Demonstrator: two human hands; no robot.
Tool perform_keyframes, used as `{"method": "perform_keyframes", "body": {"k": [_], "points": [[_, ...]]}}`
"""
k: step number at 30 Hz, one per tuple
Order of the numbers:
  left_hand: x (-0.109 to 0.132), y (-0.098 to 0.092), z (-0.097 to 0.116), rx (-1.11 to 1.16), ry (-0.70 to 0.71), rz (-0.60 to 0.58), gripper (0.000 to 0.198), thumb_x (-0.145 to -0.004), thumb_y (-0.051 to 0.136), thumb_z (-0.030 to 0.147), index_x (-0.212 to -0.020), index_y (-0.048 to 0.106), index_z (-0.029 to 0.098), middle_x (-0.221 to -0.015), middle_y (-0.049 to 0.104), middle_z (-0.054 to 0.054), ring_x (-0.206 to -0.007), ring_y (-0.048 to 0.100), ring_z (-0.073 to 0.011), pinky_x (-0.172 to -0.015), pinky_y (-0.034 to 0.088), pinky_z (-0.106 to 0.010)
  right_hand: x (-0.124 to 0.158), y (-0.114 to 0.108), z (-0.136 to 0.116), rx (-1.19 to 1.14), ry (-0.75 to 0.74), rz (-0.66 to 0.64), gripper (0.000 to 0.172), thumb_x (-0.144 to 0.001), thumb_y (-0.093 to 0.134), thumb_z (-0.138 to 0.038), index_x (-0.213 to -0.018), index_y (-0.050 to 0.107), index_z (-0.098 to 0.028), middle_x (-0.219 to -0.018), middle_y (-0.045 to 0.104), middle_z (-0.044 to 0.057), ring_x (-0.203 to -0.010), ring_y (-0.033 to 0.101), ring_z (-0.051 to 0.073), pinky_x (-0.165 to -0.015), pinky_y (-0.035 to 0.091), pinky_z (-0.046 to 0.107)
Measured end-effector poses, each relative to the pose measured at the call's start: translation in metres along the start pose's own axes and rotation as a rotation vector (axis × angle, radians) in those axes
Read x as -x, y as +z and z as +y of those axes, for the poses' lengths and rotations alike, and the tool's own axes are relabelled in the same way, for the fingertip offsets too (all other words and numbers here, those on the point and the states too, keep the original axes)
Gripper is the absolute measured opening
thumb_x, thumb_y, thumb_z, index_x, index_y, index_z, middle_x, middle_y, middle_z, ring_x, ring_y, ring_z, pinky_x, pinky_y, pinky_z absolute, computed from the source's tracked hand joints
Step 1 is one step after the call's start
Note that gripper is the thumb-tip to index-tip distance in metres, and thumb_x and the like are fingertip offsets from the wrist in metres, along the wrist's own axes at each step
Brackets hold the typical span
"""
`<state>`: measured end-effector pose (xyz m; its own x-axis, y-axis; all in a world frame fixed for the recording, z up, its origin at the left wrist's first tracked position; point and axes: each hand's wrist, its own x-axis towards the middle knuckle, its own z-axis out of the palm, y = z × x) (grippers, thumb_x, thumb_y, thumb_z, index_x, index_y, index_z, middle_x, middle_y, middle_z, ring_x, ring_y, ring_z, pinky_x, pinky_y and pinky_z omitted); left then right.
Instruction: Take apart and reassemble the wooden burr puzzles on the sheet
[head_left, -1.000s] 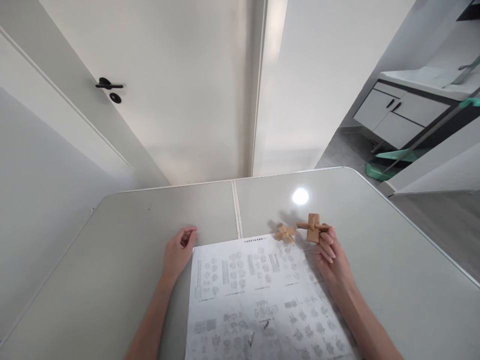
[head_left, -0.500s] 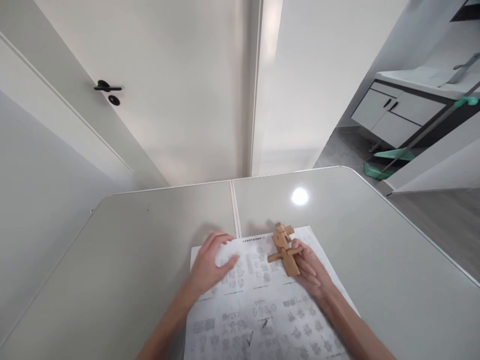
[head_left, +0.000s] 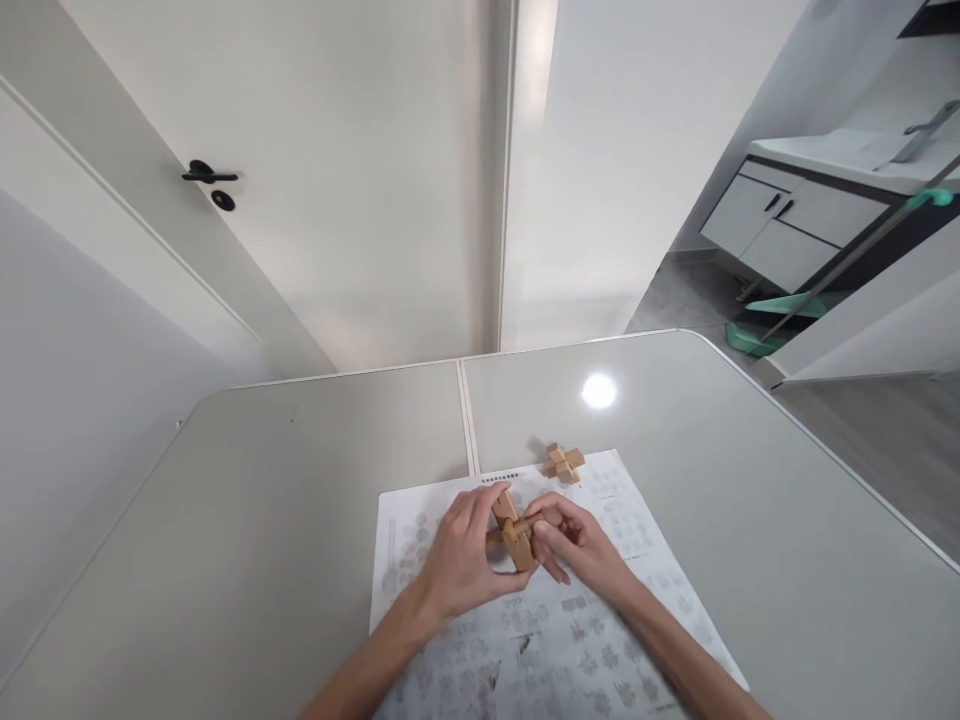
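Note:
Between my two hands is a wooden interlocking puzzle, a flat block crossed by a rounded stick. My left hand grips the block from the left, fingers at its top and thumb at its lower end. From the other side my right hand pinches the right end of the stick. A second, smaller wooden puzzle, cross-shaped, rests at the top edge of a printed sheet with rows of small diagrams, too blurred to read. The sheet lies under both hands.
The pale grey table has a seam running to its far edge. Beyond stands a white door with a black handle. A sink cabinet and a green dustpan are at the far right.
My right hand has brought the held puzzle left and nearer to me, and my left hand has closed on it. The smaller puzzle, partly covered before, now shows fully.

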<state>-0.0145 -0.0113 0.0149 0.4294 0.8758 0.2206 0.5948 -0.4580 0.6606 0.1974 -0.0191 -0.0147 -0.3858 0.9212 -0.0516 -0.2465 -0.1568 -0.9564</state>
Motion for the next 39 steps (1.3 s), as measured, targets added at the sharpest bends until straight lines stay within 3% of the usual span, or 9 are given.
{"method": "perform_keyframes", "body": {"k": [3,5,11,20,28,31,34,36,39], "points": [[-0.001,-0.009,-0.005,-0.022,-0.002,-0.039,0.092,-0.067,0.088,0.037,-0.145,0.041,0.032,-0.123,0.068,-0.008,-0.112,0.066,-0.0325,-0.097,0.056,-0.048,-0.002,0.001,0.005,0.28,-0.101,0.111,0.025,-0.1,0.067,-0.046,-0.107,0.07,-0.022,-0.069,0.061,-0.002,-0.054,0.052,0.012,-0.056,0.042,0.025],[-0.002,-0.015,-0.005,-0.024,0.001,-0.081,0.091,-0.065,0.089,0.038,-0.143,0.043,0.032,-0.12,0.069,-0.008,-0.108,0.067,-0.0324,-0.096,0.056,-0.048,-0.002,0.001,0.009,0.34,-0.126,0.098,0.024,-0.101,0.065,-0.045,-0.105,0.071,-0.022,-0.073,0.064,0.0,-0.058,0.053,0.013,-0.058,0.043,0.026],[-0.004,-0.03,-0.004,-0.016,-0.007,-0.161,0.084,-0.06,0.089,0.035,-0.134,0.049,0.03,-0.115,0.071,-0.007,-0.103,0.068,-0.0314,-0.09,0.055,-0.045,-0.001,0.003,0.016,0.306,-0.131,0.025,0.028,-0.104,0.059,-0.046,-0.109,0.07,-0.021,-0.075,0.068,0.002,-0.056,0.049,0.013,-0.054,0.039,0.025],[-0.002,-0.032,-0.005,-0.039,-0.025,-0.245,0.084,-0.06,0.087,0.038,-0.134,0.049,0.027,-0.115,0.07,-0.005,-0.1,0.066,-0.0294,-0.093,0.053,-0.045,0.0,0.002,0.01,0.363,-0.149,-0.059,0.028,-0.104,0.061,-0.044,-0.105,0.072,-0.019,-0.074,0.065,0.001,-0.059,0.049,0.012,-0.056,0.038,0.024],[-0.002,-0.036,-0.002,0.002,-0.078,-0.239,0.084,-0.058,0.088,0.032,-0.133,0.05,0.027,-0.117,0.068,-0.007,-0.106,0.064,-0.0315,-0.093,0.053,-0.045,-0.001,0.003,0.012,0.346,-0.137,-0.016,0.028,-0.104,0.061,-0.045,-0.105,0.072,-0.019,-0.076,0.064,0.002,-0.064,0.051,0.015,-0.059,0.039,0.026],[0.001,-0.035,-0.002,0.121,-0.133,-0.205,0.087,-0.057,0.089,0.032,-0.134,0.05,0.028,-0.121,0.068,-0.007,-0.109,0.064,-0.0314,-0.097,0.052,-0.047,-0.003,0.003,0.008,0.332,-0.142,0.012,0.029,-0.103,0.062,-0.047,-0.104,0.07,-0.02,-0.076,0.057,0.0,-0.062,0.046,0.014,-0.059,0.037,0.026],[0.001,-0.034,-0.001,0.365,-0.166,-0.131,0.081,-0.064,0.085,0.031,-0.136,0.048,0.03,-0.126,0.067,-0.006,-0.113,0.065,-0.0293,-0.101,0.051,-0.046,-0.004,0.003,0.003,0.298,-0.141,0.018,0.031,-0.101,0.064,-0.05,-0.116,0.066,-0.022,-0.078,0.053,-0.002,-0.065,0.046,0.014,-0.06,0.038,0.026],[0.001,-0.032,-0.001,0.519,-0.155,-0.093,0.077,-0.068,0.081,0.032,-0.137,0.047,0.029,-0.131,0.065,-0.007,-0.117,0.064,-0.0291,-0.1,0.052,-0.044,-0.004,0.004,0.001,0.244,-0.113,-0.043,0.036,-0.101,0.065,-0.052,-0.121,0.062,-0.022,-0.077,0.054,-0.002,-0.065,0.049,0.014,-0.059,0.04,0.026],[0.001,-0.029,-0.003,0.651,-0.131,-0.111,0.081,-0.07,0.081,0.035,-0.142,0.045,0.028,-0.14,0.059,-0.011,-0.117,0.065,-0.0301,-0.093,0.056,-0.041,-0.004,0.006,0.0,0.076,-0.011,-0.198,0.035,-0.104,0.058,-0.054,-0.113,0.061,-0.02,-0.076,0.059,-0.002,-0.056,0.051,0.011,-0.051,0.04,0.024]]}}
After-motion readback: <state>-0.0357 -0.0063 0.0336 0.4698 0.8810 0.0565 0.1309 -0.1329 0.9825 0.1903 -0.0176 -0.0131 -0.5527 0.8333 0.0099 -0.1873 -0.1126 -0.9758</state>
